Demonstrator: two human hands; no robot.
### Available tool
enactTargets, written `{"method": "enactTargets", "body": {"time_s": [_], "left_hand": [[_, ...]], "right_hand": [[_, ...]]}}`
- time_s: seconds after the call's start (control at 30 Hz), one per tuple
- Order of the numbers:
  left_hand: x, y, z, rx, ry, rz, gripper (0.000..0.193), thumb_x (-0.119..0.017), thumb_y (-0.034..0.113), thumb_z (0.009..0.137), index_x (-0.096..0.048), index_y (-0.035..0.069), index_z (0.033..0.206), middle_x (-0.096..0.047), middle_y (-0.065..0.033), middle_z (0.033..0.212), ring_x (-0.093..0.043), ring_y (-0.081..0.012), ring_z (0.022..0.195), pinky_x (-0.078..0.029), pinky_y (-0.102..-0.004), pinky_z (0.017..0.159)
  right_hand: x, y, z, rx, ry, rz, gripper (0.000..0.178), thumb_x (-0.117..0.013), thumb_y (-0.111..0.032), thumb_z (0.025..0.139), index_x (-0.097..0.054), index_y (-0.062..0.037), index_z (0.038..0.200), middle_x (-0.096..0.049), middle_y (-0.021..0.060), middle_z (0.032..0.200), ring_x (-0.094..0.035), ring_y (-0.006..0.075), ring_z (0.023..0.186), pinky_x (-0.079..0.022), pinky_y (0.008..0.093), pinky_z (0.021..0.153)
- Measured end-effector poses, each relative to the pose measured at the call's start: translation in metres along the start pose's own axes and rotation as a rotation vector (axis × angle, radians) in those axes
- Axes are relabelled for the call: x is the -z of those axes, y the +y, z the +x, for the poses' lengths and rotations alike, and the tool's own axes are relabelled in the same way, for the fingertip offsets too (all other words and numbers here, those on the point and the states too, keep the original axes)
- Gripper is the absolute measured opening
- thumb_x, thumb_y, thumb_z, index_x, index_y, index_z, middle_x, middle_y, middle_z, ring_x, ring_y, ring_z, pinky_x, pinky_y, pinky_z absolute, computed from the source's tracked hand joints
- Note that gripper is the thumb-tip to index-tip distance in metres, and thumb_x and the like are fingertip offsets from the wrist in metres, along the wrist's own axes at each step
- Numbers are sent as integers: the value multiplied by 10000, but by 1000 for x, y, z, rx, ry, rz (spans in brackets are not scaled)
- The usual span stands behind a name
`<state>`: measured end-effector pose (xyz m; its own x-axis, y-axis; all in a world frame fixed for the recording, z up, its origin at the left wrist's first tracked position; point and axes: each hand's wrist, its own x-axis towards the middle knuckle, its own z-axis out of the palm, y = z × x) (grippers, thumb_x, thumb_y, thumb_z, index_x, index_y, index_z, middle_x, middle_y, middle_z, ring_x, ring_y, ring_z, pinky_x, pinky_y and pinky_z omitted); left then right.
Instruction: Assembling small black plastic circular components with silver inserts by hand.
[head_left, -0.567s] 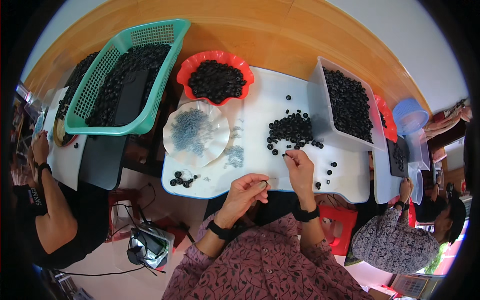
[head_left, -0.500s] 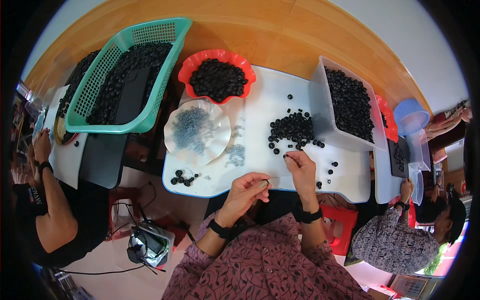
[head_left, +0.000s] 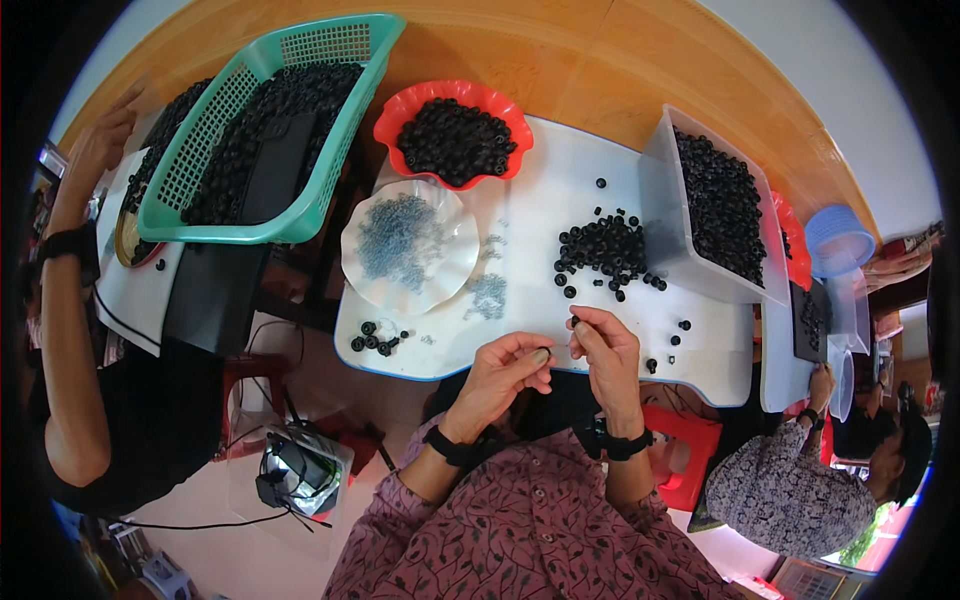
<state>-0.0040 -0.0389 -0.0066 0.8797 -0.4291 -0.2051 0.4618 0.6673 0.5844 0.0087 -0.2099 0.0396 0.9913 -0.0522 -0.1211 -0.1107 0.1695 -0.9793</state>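
Observation:
My left hand is closed above the near edge of the white table, thumb and forefinger pinching a small black piece. Close beside it, my right hand is closed too, its fingertips pinched together with a tiny dark bit showing, too small to name. A short gap lies between the two hands. Beyond them is a loose pile of black bead-like parts. On the left, a white scalloped plate holds small clear pieces, with more scattered beside it.
A red bowl, a clear bin and a green basket hold black parts. Several black rings lie at the table's near left. A co-worker's arm is at the left; another person sits at the right.
My right hand has drawn away from the black pile toward my left hand. The left co-worker's arm has reached forward beside the green basket. The whole view has shifted slightly.

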Motion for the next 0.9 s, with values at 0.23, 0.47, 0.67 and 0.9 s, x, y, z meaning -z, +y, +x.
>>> {"method": "enactTargets", "body": {"time_s": [0.23,0.47,0.67,0.9], "left_hand": [[3,-3,3,-30,-30,-38,227,-593,77,957,-609,-23,1160,-673,-95,955,-658,-118,759,-596,-265,686],[0,-1,2,-36,-23,-80,270,-575,61,963,-599,-23,1219,-675,-108,955,-645,-118,768,-574,-265,677],[-1,-2,1,-54,-12,-39,253,-566,56,967,-614,-11,1206,-674,-87,942,-641,-109,764,-571,-257,670],[-3,-2,1,-64,-8,-24,241,-558,51,971,-617,-15,1194,-663,-64,907,-638,-106,759,-570,-251,666]], "right_hand": [[-1,-1,-8,32,-48,-100,237,-604,-36,928,-627,-6,1161,-616,16,929,-554,70,750,-467,213,687],[-1,6,-13,208,-56,-314,252,-637,42,869,-603,2,1116,-602,37,958,-592,90,777,-492,232,686],[-13,-4,-17,381,-62,-605,311,-652,80,815,-602,-5,1110,-595,89,938,-615,131,729,-493,240,613],[-17,-7,-18,401,-46,-677,309,-663,70,819,-601,0,1114,-603,105,926,-631,154,721,-513,269,614]]}}
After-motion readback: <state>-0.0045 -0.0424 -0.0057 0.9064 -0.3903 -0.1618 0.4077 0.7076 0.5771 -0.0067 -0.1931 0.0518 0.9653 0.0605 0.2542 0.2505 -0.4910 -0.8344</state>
